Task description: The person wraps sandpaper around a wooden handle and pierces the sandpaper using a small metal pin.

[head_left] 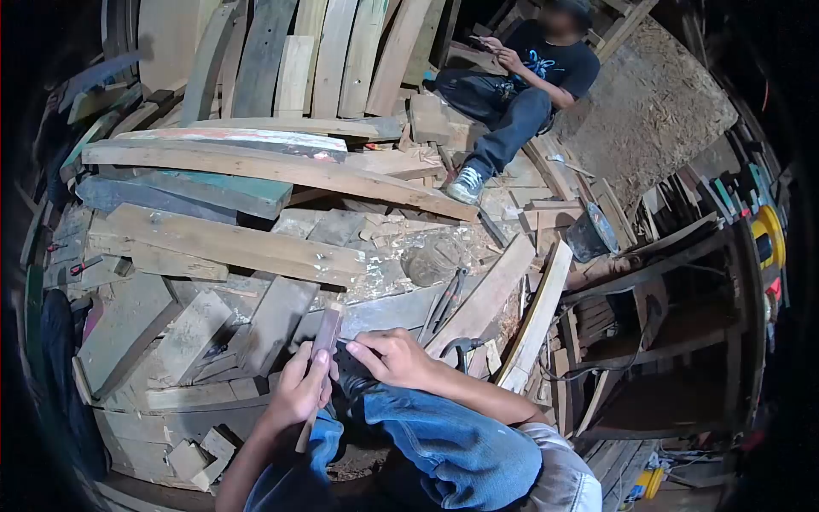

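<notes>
My left hand (300, 386) is wrapped round a narrow strip of wood (328, 328), which stands tilted upward with its lower end showing below the fist. Close beside it on the right, my right hand (394, 358) has its fingers pinched together near the strip. A thin, pale glint shows at those fingertips, too small to name. Both hands are above my knees in blue jeans (444, 435). Just ahead, dark long-handled pincers (447, 299) lie on a grey board, and a metal clamp (463, 346) is to the right of my right hand.
Planks (239, 243) and wood blocks cover the floor ahead and left. A glass jar (431, 263) stands among shavings. A dark bucket (590, 232) is to the right, near a wooden rack (682, 341). Another person (546, 64) sits at the back, holding a phone.
</notes>
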`<state>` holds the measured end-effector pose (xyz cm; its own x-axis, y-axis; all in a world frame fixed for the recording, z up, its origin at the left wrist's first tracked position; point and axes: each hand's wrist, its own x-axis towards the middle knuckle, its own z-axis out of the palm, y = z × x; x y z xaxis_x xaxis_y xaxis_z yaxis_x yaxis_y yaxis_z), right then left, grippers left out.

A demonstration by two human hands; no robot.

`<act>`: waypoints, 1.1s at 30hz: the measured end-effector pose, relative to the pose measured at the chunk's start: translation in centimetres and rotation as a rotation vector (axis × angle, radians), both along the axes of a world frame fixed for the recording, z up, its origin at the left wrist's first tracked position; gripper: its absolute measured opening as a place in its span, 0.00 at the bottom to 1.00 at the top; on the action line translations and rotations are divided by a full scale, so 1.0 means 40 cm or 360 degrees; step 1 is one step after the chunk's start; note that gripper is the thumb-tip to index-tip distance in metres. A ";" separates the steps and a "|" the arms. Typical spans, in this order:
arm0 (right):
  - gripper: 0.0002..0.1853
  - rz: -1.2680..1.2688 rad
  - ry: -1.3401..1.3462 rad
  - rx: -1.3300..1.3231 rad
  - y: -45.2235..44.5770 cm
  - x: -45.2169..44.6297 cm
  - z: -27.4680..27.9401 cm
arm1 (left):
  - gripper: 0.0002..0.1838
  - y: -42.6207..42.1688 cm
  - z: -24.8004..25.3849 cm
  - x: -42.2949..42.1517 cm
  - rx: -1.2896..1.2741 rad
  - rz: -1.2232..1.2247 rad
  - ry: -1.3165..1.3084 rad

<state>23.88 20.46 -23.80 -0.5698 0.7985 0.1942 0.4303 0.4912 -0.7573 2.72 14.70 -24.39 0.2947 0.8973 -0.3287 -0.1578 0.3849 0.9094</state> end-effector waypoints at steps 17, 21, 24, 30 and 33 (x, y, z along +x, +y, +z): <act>0.10 0.0055 0.0061 0.0051 -0.011 0.020 -0.006 | 0.11 0.006 0.025 -0.009 0.0112 -0.0018 0.0204; 0.11 0.0125 0.0110 0.0036 -0.005 0.024 -0.011 | 0.11 0.005 0.003 0.004 0.0104 0.0014 0.0086; 0.11 0.0118 0.0067 0.0025 -0.002 0.029 -0.008 | 0.10 0.005 -0.024 0.014 -0.0003 -0.0029 0.0006; 0.10 0.0140 0.0004 0.0082 0.011 0.032 -0.024 | 0.09 -0.008 -0.043 0.037 0.0027 0.0029 0.0008; 0.11 0.0138 -0.0015 0.0057 0.009 0.026 -0.011 | 0.09 -0.010 -0.043 0.030 -0.0021 0.0062 -0.0004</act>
<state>24.92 20.81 -24.24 -0.6386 0.7386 0.2160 0.3919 0.5537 -0.7347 3.93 14.28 -26.13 0.2602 0.9037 -0.3399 -0.1751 0.3904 0.9038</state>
